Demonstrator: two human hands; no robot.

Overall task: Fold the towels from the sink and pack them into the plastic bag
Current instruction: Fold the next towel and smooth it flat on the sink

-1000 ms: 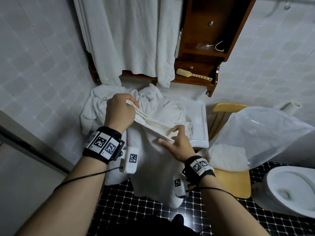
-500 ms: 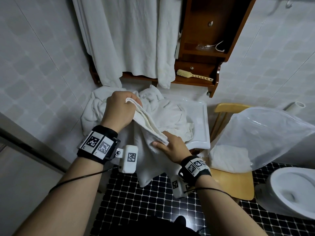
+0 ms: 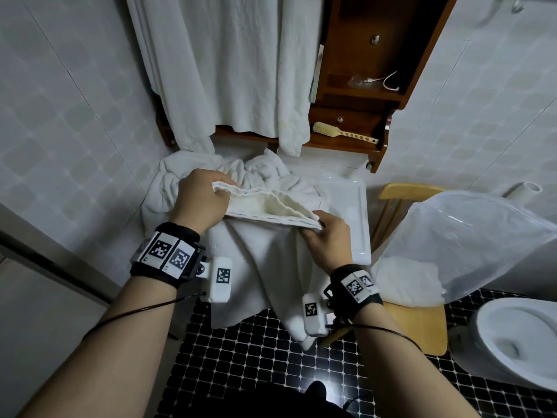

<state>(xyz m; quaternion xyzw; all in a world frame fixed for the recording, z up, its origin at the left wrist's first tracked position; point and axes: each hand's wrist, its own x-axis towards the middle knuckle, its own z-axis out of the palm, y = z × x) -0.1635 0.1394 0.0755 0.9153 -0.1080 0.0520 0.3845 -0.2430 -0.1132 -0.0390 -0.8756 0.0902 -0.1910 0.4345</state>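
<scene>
White towel (image 3: 271, 257) in L grip (image 3: 200, 202), R grip (image 3: 327, 241)

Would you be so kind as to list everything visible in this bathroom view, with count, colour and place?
held towel: one, white, stretched between both hands in front of the sink, the rest hanging down
towel pile: one heap, white, on the sink's left part
sink: one, white, centre
plastic bag: one, translucent, on the chair
folded towel: white, count unclear, inside the bag's bottom
chair: one, yellow wood, right of the sink
hanging cloth: white, above the sink
shelf unit: one, brown wood, upper right
brush: one, cream, lower shelf
toilet: one, white, lower right
floor: black small tiles
wristbands: two, black with markers
left hand: grips the towel's left end
right hand: pinches its right end
</scene>
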